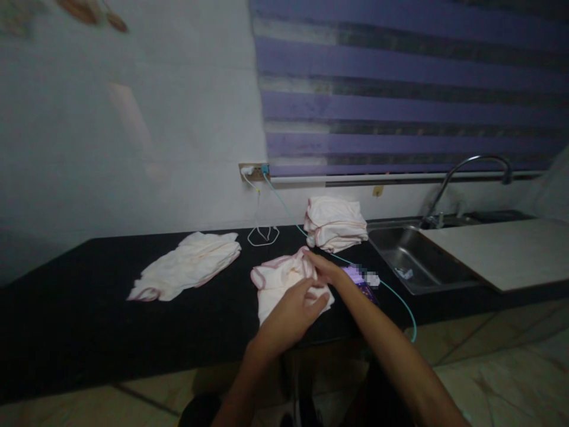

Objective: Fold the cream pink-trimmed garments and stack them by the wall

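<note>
A white cloth with pink edging [278,296] lies partly folded on the black countertop in front of me. My right hand [323,268] is at its far right side, with fingertips closed on the pink-edged corner. Over the near right part of the same cloth is my left hand [296,308], its thumb apart from its curved fingers. Parts of the cloth are hidden under both hands. To the left lies a loose pile of similar cloths [189,267], spread flat. A neat stack of folded cloths [335,222] stands behind, near the wall.
A lit phone [362,287] lies right of the cloth, by my right forearm, with a teal cable [402,299] trailing off the counter edge. A sink [406,258] with a curved faucet [471,160] and a pale board [502,249] are further right. A wall outlet [254,172] holds plugs.
</note>
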### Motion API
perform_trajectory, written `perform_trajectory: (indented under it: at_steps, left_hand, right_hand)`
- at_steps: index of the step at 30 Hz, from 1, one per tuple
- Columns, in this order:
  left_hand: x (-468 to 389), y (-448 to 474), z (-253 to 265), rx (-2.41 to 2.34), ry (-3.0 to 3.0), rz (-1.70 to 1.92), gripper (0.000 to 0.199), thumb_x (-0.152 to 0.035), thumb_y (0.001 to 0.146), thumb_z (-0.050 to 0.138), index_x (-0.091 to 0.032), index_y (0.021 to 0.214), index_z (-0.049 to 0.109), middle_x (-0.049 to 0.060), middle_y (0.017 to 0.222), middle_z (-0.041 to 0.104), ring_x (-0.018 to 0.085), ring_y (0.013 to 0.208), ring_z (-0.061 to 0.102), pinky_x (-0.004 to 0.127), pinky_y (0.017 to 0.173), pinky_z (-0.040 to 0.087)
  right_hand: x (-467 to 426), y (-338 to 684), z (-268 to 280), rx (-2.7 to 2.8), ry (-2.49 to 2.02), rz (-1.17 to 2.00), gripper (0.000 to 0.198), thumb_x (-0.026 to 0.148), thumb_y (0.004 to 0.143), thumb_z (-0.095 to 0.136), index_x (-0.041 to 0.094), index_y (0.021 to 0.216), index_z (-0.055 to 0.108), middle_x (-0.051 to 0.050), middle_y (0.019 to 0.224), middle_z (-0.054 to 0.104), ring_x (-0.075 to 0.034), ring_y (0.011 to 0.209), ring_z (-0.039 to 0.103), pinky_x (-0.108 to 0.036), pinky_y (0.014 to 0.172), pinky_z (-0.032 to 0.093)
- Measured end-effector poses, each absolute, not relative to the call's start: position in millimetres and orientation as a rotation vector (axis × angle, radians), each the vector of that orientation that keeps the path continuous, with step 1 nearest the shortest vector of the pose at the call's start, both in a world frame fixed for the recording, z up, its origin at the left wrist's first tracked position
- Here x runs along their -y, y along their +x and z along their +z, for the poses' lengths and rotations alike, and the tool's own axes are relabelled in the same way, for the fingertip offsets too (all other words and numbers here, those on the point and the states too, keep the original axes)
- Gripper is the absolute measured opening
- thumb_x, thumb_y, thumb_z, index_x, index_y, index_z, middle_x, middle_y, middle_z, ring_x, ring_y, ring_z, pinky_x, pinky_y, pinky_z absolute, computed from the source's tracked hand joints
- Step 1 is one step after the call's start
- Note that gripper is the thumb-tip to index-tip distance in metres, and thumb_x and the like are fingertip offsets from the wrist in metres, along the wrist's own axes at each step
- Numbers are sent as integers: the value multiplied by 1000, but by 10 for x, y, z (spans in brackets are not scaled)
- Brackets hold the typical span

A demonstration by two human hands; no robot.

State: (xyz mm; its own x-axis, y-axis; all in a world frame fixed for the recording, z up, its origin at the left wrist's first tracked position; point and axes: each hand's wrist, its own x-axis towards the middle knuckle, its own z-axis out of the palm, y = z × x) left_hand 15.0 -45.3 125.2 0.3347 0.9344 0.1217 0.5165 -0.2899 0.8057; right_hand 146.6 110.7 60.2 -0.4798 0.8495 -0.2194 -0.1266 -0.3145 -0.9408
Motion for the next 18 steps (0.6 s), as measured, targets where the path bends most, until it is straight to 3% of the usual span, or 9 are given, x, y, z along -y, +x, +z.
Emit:
perform_trajectory:
  at_steps: [3, 6, 8, 11, 15, 18]
  left_hand:
    - [420, -179, 1076, -1667, 2027, 452, 40, -45, 100, 42, -18, 95, 71, 11, 97, 76, 26, 92, 72, 36, 81, 49]
    - [69, -533, 806, -1971, 2069, 178, 40, -45, 98, 44, -17, 94, 72, 17, 102, 75, 34, 97, 72, 40, 79, 50]
    - [-204, -679, 654, -1964, 2100, 147, 37, -44, 95, 49, -16, 97, 72, 18, 106, 75, 35, 99, 72, 40, 80, 52]
    - [-544, -732, 522, -1841, 2235, 223, 39, -41, 95, 51, -14, 116, 70, 17, 123, 72, 30, 114, 68, 38, 96, 52]
    - [-877, -635, 444, -1689, 2400, 307, 56, -32, 97, 46, -10, 149, 50, 16, 154, 53, 22, 144, 48, 31, 123, 32]
    - [-1074, -534, 338, -1676, 2436, 300, 68, -38, 98, 47, -10, 159, 37, 15, 167, 36, 26, 155, 32, 37, 129, 24]
  right_hand:
    - [-1138, 1487, 683, 1371, -1137, 1655, 28, 43, 91, 73, 16, 95, 66, -5, 80, 73, -21, 84, 72, -30, 80, 60]
    - [-1019, 1514, 745, 1449, -1237, 1409, 28, 28, 84, 78, 16, 106, 66, -7, 99, 74, -25, 107, 68, -34, 95, 55]
    - [-796, 1488, 748, 1622, -1300, 993, 34, 22, 85, 73, 16, 117, 64, -11, 117, 69, -27, 122, 60, -40, 109, 47]
    - [-319, 1355, 677, 2007, -1197, 380, 35, 22, 93, 61, 14, 126, 61, -16, 133, 60, -27, 131, 52, -45, 115, 42]
    - [149, 1177, 537, 2423, -1023, 289, 46, 35, 95, 64, 16, 135, 56, -17, 135, 60, -30, 126, 56, -46, 106, 49]
    - [224, 1195, 507, 2654, -1065, 269, 48, 43, 95, 66, 16, 134, 58, -16, 127, 66, -32, 115, 63, -46, 94, 54]
